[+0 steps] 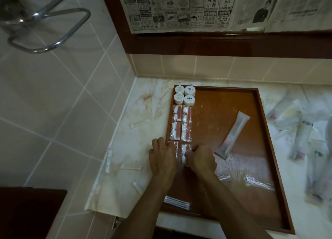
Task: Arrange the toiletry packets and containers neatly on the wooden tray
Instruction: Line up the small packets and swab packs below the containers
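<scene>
Your left hand point(162, 158) lies flat on a clear packet point(175, 149) at the wooden tray point(265, 131) near-left edge; your right hand point(201, 158) pinches the neighbouring packet point(185, 153), grip closed on it. Beyond them: four more packets in two columns, then four round white containers point(184, 96), lid logos too small to read. Newspaper point(179, 7) over the counter point(143, 113) shows "4000++".

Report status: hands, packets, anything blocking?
Left hand, right hand pressing front packets flat. Four round containers lined up. Long sachet lying askew mid-tray.
</scene>
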